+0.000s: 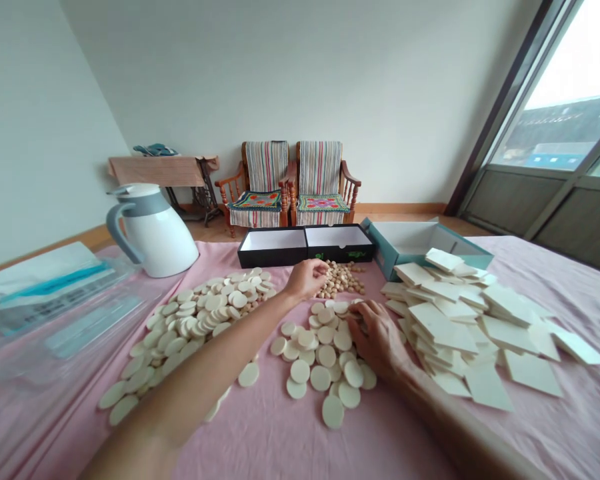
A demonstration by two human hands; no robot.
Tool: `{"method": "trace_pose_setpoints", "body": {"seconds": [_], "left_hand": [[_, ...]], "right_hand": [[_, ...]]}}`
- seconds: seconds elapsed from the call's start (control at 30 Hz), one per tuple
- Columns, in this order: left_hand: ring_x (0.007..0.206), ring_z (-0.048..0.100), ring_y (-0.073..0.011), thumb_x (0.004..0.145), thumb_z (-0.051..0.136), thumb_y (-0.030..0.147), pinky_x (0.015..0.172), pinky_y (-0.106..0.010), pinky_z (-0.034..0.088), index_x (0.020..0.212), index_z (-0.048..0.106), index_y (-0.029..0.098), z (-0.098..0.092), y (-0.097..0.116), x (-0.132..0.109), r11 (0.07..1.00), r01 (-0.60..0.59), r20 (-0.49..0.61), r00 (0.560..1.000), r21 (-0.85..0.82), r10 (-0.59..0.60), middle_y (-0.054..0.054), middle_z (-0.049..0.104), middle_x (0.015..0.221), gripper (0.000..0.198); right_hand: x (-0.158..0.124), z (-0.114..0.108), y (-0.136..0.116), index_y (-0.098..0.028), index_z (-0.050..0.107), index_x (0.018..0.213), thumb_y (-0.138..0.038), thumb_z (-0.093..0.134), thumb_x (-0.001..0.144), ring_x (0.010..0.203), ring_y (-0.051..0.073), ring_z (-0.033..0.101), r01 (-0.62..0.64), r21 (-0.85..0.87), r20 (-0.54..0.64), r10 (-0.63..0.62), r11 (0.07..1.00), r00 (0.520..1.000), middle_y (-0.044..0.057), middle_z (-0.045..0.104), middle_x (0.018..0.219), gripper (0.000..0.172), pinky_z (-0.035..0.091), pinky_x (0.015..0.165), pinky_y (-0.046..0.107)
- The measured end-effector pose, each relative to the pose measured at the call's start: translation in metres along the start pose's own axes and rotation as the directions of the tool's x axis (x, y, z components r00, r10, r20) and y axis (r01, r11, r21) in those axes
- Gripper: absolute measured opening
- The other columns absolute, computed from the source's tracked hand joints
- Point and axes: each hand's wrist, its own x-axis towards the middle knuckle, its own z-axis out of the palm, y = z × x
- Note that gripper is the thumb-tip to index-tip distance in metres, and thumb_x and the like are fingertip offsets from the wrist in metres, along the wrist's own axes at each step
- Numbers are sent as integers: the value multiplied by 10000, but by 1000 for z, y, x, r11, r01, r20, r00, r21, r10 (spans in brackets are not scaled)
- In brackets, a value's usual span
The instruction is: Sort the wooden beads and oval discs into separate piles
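My left hand (306, 278) reaches over the left edge of a heap of small round wooden beads (341, 280). Its fingers are curled together at the tips, and whatever they pinch is too small to make out. Lower and to the right, my right hand (377, 335) rests on the right side of a pile of pale round wooden discs (325, 357). Its fingers bend down among the discs, closed, with their undersides hidden. Left of my left forearm spreads a larger pile of similar discs (180, 327), partly covered by the arm.
Square pale wooden tiles (450, 320) are heaped at right, before a teal box (425, 243). Two black-sided trays (273, 257) stand at the back. A white-grey jug (155, 233) and clear plastic packaging (75, 313) occupy the left of the pink cloth (260, 440).
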Motion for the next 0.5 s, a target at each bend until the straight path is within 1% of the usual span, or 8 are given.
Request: {"method": "trace_pose_setpoints", "body": {"seconds": [0.07,0.1,0.17,0.27,0.3,0.4,0.43,0.5], "left_hand": [[742,663,-114,716,562,69,692,-199,534,953,679,152,1,1,6,1000,-3,-61,998,-11,3,-40,715,914,277],[761,662,-114,734,552,75,705,-202,535,973,672,154,-1,1,6,1000,-7,-86,996,-12,6,-45,709,946,278],[769,656,-116,759,536,87,701,-208,536,960,670,159,-10,0,-4,1000,-15,-120,993,-7,14,-47,702,957,251],[768,645,-123,762,529,88,673,-208,528,882,679,172,-35,0,-35,999,-41,-120,992,14,42,-28,703,898,210],[770,641,-125,761,527,89,662,-207,524,882,679,173,-45,1,-48,997,-74,-99,992,34,77,-28,701,897,212],[748,625,-129,781,511,112,637,-213,509,869,672,172,-78,3,-89,985,-114,-150,980,132,133,-34,690,872,193],[755,622,-132,793,505,124,661,-226,509,879,669,177,-89,2,-101,979,-121,-160,976,165,148,-34,688,871,192],[862,620,-155,820,495,152,753,-259,506,916,659,185,-108,-1,-123,970,-117,-197,967,213,160,-42,685,919,193]], "right_hand": [[0,-1,0,-184,586,897,-204,481,833,855,195,528,12,7,-5,-12,1000,1000,69,605,912,125,422,771,313],[0,-2,0,-183,587,898,-203,482,832,858,194,528,14,11,-3,-14,1000,1000,70,605,915,125,422,774,313],[0,-3,0,-181,589,901,-208,482,836,865,195,528,9,20,7,-9,1000,1000,71,607,917,128,421,780,315],[0,-3,0,-180,595,910,-230,475,848,878,199,528,-7,25,29,6,1000,1000,72,609,920,144,421,790,319],[0,-3,0,-181,596,916,-235,472,850,884,201,529,-9,24,32,8,1000,999,73,610,926,151,422,795,321],[0,-3,1,-186,600,935,-243,474,845,907,210,533,-2,12,27,2,1000,1000,78,612,953,164,425,811,327],[0,-3,1,-187,601,942,-247,476,843,913,214,535,1,5,21,-1,1000,1000,80,612,960,171,426,815,331],[0,-4,1,-185,602,963,-258,472,847,920,218,539,3,-10,9,-3,1000,1000,85,612,974,189,426,827,339]]}}
